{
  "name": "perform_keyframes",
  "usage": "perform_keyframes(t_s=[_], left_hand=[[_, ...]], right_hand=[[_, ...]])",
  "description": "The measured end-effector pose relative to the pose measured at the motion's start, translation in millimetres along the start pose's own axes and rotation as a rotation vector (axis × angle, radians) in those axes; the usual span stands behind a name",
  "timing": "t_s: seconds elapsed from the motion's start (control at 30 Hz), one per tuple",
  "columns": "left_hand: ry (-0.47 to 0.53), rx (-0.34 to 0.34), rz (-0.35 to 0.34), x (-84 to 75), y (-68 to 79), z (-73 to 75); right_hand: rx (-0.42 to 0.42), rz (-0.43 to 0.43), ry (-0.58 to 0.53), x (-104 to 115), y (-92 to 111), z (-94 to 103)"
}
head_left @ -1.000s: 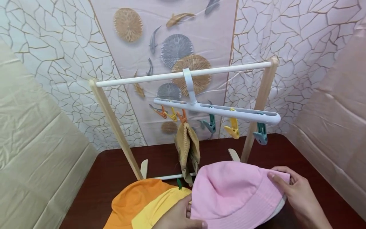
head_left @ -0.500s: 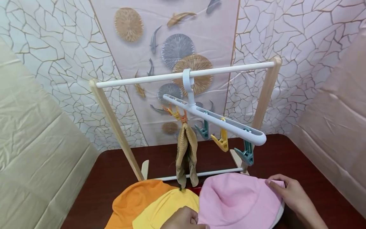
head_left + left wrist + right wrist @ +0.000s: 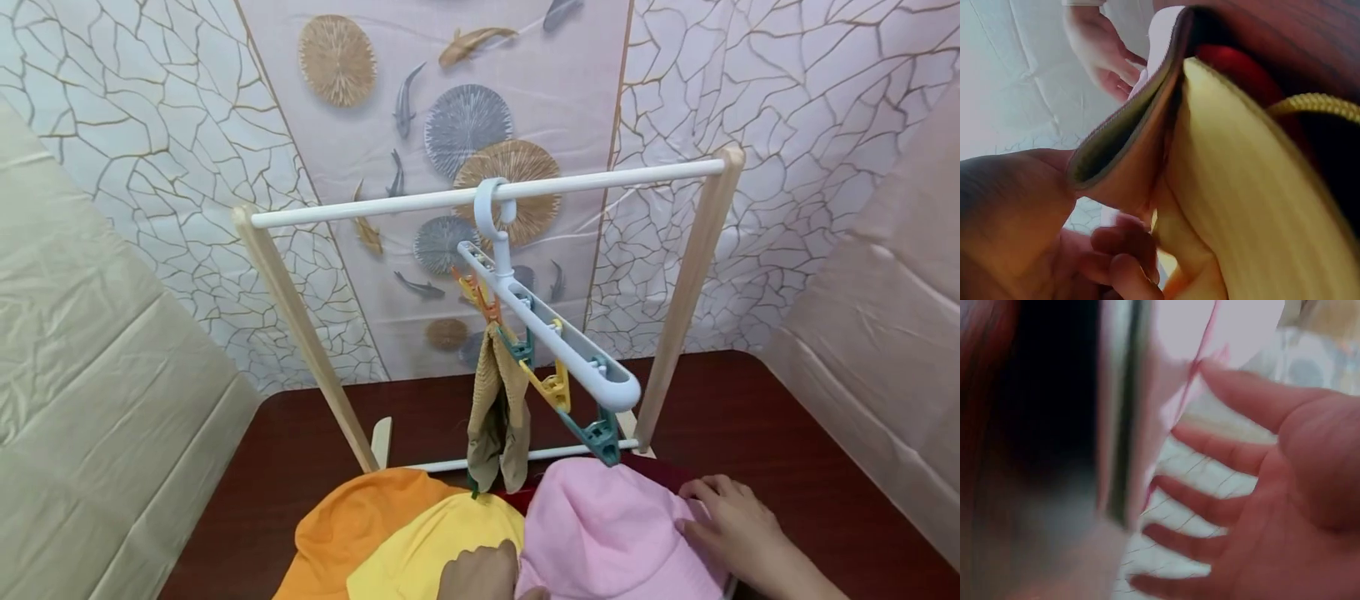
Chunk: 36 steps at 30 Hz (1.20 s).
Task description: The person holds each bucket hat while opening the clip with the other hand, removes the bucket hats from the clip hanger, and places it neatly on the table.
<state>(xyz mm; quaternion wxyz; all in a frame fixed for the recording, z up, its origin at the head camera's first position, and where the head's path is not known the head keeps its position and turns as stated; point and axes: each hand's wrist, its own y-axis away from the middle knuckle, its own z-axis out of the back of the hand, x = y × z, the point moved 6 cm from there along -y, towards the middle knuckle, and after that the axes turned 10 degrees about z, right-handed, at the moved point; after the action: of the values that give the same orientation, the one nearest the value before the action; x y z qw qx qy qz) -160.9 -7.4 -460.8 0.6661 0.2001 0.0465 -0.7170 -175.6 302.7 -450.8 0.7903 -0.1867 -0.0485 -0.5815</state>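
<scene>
A pink bucket hat (image 3: 600,525) sits at the front right. My left hand (image 3: 480,573) is at its left edge; in the left wrist view that hand (image 3: 1035,231) pinches the folded brim between thumb and curled fingers. My right hand (image 3: 731,525) lies at the hat's right side. In the right wrist view its fingers (image 3: 1210,500) are spread and nearly straight, with the thumb tip at the pink cloth. Beside my left hand is a yellow hat (image 3: 427,542), overlapping an orange hat (image 3: 367,517).
A wooden rack (image 3: 288,325) with a white top bar (image 3: 615,178) stands behind the hats. From it hangs a pale blue hanger (image 3: 555,333), one end angled toward me, with several coloured clips. A tan knitted item (image 3: 498,408) hangs from an orange clip. Dark red cloth (image 3: 660,471) shows behind the pink hat.
The hanger has swung, its right end coming forward and left. The pink hat has been lowered. My right hand has gone from gripping its brim to spread fingers beside it.
</scene>
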Motion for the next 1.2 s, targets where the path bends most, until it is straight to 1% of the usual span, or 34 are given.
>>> perform_keyframes(t_s=[0.03, 0.07, 0.1, 0.17, 0.23, 0.27, 0.3, 0.33, 0.37, 0.47, 0.53, 0.57, 0.63, 0.7, 0.77, 0.83, 0.9, 1.03, 1.07, 1.2], left_hand=[[-0.008, -0.033, -0.023, -2.1, 0.1, 2.0], [-0.022, -0.075, -0.063, -4.7, 0.6, 4.0], [-0.054, -0.136, -0.138, -8.8, 1.2, 6.1], [-0.134, -0.302, -0.321, -17.5, 5.6, 8.3], [-0.217, -0.492, -0.495, -24.6, 13.3, 7.0], [-0.257, -0.594, -0.561, -26.9, 17.1, 5.1], [-0.286, -0.688, -0.607, -28.5, 20.1, 3.0], [-0.291, -0.755, -0.629, -29.3, 21.9, 0.8], [-0.292, -0.803, -0.635, -29.9, 22.3, -1.2], [-0.281, -0.944, -0.617, -31.8, 22.2, -5.8], [-0.272, -1.012, -0.610, -33.0, 22.1, -8.2], [-0.272, -1.042, -0.612, -33.7, 22.1, -9.5], [-0.278, -1.081, -0.623, -34.7, 22.4, -12.7], [-0.294, -1.094, -0.641, -34.7, 22.0, -16.6], [-0.313, -1.137, -0.678, -34.7, 21.7, -21.2], [-0.322, -1.158, -0.712, -33.9, 20.7, -26.3], [-0.336, -1.184, -0.737, -33.3, 19.5, -31.5], [-0.359, -1.154, -0.739, -32.4, 16.5, -41.5], [-0.363, -1.135, -0.733, -32.1, 16.0, -42.9], [-0.366, -1.077, -0.724, -32.7, 14.3, -43.9]], right_hand=[[-0.020, 0.017, 0.067, 7, 3, 0.9], [-0.027, 0.018, 0.125, 13, 5, 1.8], [-0.018, 0.014, 0.170, 18, 7, 1.4], [0.037, 0.003, 0.207, 27, 10, -2.2], [0.104, -0.011, 0.210, 33, 12, -8.1], [0.143, -0.021, 0.197, 35, 13, -12.1], [0.183, -0.035, 0.176, 36, 15, -16.5], [0.209, -0.046, 0.151, 36, 16, -20.4], [0.228, -0.047, 0.126, 36, 17, -24.0], [0.227, -0.039, 0.052, 35, 18, -31.6], [0.214, -0.016, 0.029, 34, 18, -35.1], [0.202, 0.004, 0.021, 34, 17, -36.6], [0.210, 0.018, 0.011, 33, 17, -40.4], [0.240, 0.008, -0.011, 32, 16, -44.4], [0.268, -0.005, -0.029, 31, 16, -47.1], [0.303, -0.036, -0.049, 31, 15, -48.0], [0.311, -0.043, -0.057, 32, 14, -46.9], [0.340, -0.093, -0.077, 33, 11, -43.3], [0.336, -0.093, -0.074, 34, 11, -42.7], [0.336, -0.118, -0.057, 33, 8, -40.5]])
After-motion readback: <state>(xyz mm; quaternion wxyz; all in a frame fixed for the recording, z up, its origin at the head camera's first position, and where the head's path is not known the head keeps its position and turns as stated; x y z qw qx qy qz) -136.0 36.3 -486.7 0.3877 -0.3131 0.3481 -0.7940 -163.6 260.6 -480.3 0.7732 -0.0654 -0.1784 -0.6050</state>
